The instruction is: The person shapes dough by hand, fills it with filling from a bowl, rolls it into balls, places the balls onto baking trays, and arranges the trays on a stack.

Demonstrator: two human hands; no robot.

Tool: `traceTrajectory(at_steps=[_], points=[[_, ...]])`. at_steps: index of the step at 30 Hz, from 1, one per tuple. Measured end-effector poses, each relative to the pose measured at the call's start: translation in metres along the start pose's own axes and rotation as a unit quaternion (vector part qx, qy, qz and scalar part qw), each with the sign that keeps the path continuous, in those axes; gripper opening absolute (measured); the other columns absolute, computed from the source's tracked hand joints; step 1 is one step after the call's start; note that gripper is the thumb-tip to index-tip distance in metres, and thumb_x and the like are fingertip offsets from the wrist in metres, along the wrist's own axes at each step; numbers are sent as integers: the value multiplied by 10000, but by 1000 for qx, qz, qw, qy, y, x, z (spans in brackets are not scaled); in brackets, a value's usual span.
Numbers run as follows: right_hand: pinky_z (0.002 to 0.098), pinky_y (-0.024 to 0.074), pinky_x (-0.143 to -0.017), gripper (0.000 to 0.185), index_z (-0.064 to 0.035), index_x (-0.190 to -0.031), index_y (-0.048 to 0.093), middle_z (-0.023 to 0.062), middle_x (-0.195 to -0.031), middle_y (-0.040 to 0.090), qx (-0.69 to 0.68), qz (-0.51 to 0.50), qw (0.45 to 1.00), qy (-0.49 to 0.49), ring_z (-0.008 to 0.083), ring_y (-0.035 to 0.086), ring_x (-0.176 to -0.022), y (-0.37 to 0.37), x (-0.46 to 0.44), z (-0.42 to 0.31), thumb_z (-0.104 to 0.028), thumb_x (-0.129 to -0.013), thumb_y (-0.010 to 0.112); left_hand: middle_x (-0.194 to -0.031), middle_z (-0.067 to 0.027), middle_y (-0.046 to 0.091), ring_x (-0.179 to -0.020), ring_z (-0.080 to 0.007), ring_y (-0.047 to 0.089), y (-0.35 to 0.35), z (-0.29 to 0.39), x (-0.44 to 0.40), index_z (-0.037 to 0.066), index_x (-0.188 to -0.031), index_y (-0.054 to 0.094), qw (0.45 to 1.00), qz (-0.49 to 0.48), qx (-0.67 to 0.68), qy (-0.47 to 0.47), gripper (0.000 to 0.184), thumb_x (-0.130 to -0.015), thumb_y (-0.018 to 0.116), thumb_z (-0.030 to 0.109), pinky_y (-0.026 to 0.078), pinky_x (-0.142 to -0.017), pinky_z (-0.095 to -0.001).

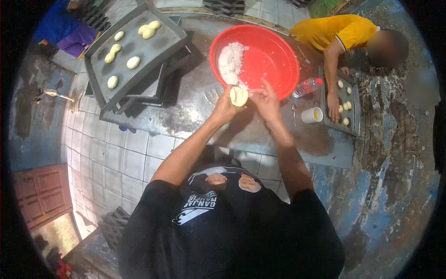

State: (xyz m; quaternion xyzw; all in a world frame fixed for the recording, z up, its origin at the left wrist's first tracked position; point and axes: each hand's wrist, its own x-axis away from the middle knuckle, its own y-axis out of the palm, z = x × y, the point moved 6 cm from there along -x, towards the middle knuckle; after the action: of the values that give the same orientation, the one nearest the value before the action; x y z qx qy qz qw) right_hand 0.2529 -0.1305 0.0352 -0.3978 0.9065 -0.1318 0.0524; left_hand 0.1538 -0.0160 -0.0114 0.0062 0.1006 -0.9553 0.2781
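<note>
My left hand [226,109] holds a pale round piece of dough [239,96] with a hollow or mark on its upper face, just at the near rim of a red basin [267,60]. Beside it, to the right, my right hand [266,103] is over the basin's near edge, index finger raised and the other fingers bent; anything between them is too small to tell. White crumbly filling [231,58] is heaped at the left inside the basin.
Left, stacked metal trays [103,69] bear several dough balls. Right of the basin are a bottle [307,87], a spoon [294,115] and a white cup [311,116]. A person in yellow reaches over another tray [355,100]. Another person is at the upper left.
</note>
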Motion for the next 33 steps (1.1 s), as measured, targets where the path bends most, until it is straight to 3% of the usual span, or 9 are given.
traceTrajectory(at_steps=[3,7,10,13,19,22,27,30,33], points=[[337,566,-825,704,6,-1524,370,171,-1071,726,65,7,996,56,196,717,-926,1,28,-13,-84,-897,679,-999,-127,672,-943,-263,682,5,17,31,60,-1238,463,998,-22,40,52,540,-827,805,128,537,-816,-401],[417,519,-968,560,-42,-1484,469,230,-1167,693,286,-48,911,-294,327,687,-1070,42,88,-40,-15,-934,570,-930,-21,645,-851,-179,650,-2,18,62,86,-1207,500,994,44,-99,-2,503,-819,819,108,545,-753,-343],[404,489,-1012,581,-41,-1514,438,217,-1224,683,6,-5,992,-126,301,655,-1158,15,79,0,-32,-948,569,-882,-2,648,-693,-76,574,-6,31,77,77,-1107,593,987,-3,125,-105,396,-856,835,265,448,-545,-237],[396,473,-1036,587,-36,-1522,431,195,-1228,691,-13,-18,997,-70,276,627,-1213,27,95,-12,-49,-953,577,-828,25,621,-680,-54,555,-4,43,87,70,-1043,625,956,-75,228,-170,325,-881,819,273,425,-510,-234],[362,505,-892,402,-13,-1266,561,118,-1018,709,149,100,969,-168,221,658,-1024,43,93,-31,-121,-913,722,-1071,-110,734,-957,-149,663,-22,52,103,-21,-1168,710,987,33,77,-139,408,-1024,633,353,525,-892,-296],[320,516,-880,489,-2,-1307,517,68,-986,686,-282,102,954,-28,157,645,-966,68,78,-8,-121,-901,762,-1482,-131,569,-1215,-200,603,-46,60,107,-11,-1367,613,996,59,54,-43,530,-1017,631,387,493,-1005,-344],[336,535,-897,427,33,-1303,533,82,-1025,706,-255,-187,948,26,170,673,-984,92,59,-35,-54,-914,687,-1401,-168,623,-1144,-189,629,-84,68,124,30,-1488,483,998,39,-57,1,656,-964,709,355,507,-965,-336],[350,560,-861,436,51,-1319,547,126,-1098,724,112,-227,934,-251,224,723,-971,115,74,-110,-63,-919,677,-1083,-87,706,-1041,-144,635,-107,60,122,18,-1278,670,996,-69,-51,-13,425,-988,690,328,516,-889,-329],[378,560,-872,499,56,-1326,543,183,-1067,712,-245,-82,948,-186,293,730,-957,137,45,-107,-136,-906,732,-1046,-97,752,-1033,-170,664,-143,55,121,58,-1255,712,976,59,47,-206,430,-1052,560,405,505,-915,-317]])
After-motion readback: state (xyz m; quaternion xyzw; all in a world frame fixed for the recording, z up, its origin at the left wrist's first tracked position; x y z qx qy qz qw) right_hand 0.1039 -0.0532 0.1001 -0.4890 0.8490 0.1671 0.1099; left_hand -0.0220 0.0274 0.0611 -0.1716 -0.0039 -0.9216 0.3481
